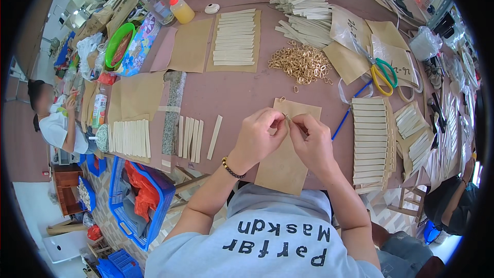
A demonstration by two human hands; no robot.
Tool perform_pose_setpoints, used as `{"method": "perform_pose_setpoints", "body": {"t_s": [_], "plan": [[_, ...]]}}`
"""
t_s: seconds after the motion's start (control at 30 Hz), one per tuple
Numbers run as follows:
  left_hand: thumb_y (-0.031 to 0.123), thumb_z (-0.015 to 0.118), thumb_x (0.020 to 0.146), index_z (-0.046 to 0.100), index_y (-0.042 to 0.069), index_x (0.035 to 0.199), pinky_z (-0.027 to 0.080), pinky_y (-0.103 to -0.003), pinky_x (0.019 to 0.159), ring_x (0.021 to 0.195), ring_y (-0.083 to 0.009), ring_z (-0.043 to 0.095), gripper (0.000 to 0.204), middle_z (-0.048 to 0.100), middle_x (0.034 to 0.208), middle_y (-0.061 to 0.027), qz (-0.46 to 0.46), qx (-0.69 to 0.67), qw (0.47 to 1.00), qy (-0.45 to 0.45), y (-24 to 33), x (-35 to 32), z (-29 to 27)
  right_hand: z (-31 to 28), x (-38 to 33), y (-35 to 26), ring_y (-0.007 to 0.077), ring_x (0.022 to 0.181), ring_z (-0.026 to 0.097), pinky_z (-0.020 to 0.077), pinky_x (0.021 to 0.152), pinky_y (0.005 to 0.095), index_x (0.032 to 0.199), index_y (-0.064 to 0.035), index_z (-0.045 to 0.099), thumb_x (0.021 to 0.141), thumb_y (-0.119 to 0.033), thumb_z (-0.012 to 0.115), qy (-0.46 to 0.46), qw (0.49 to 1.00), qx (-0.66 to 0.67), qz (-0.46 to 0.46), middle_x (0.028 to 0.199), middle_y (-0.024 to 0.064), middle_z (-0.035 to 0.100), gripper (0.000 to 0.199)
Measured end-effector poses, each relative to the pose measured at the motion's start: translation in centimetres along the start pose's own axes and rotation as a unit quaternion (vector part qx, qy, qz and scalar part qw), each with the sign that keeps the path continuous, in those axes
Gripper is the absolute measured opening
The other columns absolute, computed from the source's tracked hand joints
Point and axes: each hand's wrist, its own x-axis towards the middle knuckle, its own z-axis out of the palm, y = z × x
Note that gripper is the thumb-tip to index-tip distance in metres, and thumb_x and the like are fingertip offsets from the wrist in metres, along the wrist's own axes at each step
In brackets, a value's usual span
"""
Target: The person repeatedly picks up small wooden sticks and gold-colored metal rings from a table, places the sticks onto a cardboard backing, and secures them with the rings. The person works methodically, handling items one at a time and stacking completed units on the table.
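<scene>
Over the tan paper sheet (288, 144) at table centre, left hand (257, 136) and right hand (311, 141) meet fingertip to fingertip, both pinching a small gold ring (286, 117) between them; neither hand is nearer. Ring pile (301, 64) lies at 12 o'clock, well apart. Stacked pale strips (371, 141) at 3 o'clock, blue pen (349, 114) between. Loose strips (193, 138) at 9 o'clock. Nothing blocks the hands.

Bright even daylight, soft shadows, sharp centre — fisheye bending, black rim
</scene>
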Motion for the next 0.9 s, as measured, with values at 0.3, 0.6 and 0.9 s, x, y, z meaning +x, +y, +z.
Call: {"method": "perform_pose_setpoints", "body": {"t_s": [0.3, 0.6, 0.9], "plan": [[-0.008, 0.071, 0.071, 0.062, 0.001, 0.084, 0.055, -0.027, 0.059, 0.070, -0.0180, 0.065, 0.018, 0.064, 0.083, -0.0088, 0.052, 0.029, 0.998, 0.023, -0.36, -0.33, 0.31, 0.36, -0.15, 0.38, 0.0296, 0.066, 0.068, 0.0526, 0.058, 0.0367, 0.089, -0.0005, 0.064, 0.083, -0.006, 0.068, 0.001, 1.000, 0.005, -0.006, 0.081, 0.0164, 0.067, 0.009], [-0.008, 0.069, 0.070, 0.061, 0.001, 0.084, 0.054, -0.028, 0.058, 0.065, -0.0174, 0.065, 0.018, 0.066, 0.081, -0.0090, 0.015, -0.016, 1.000, 0.012, -0.13, -0.25, 0.18, 0.44, -0.22, 0.48, 0.0298, 0.066, 0.067, 0.0522, 0.057, 0.0374, 0.090, -0.0021, 0.064, 0.083, -0.006, 0.068, 0.011, 0.999, -0.002, -0.038, 0.081, 0.0135, 0.067, 0.009], [-0.006, 0.070, 0.071, 0.060, 0.002, 0.083, 0.054, -0.028, 0.057, 0.063, -0.0183, 0.065, 0.017, 0.065, 0.079, -0.0096, 0.014, 0.014, 1.000, -0.010, 0.01, -0.24, -0.24, 0.31, -0.40, -0.05, 0.0304, 0.065, 0.066, 0.0521, 0.059, 0.0394, 0.089, -0.0025, 0.064, 0.084, -0.008, 0.067, 0.000, 0.999, -0.032, -0.024, 0.080, 0.0117, 0.066, 0.009]]}}
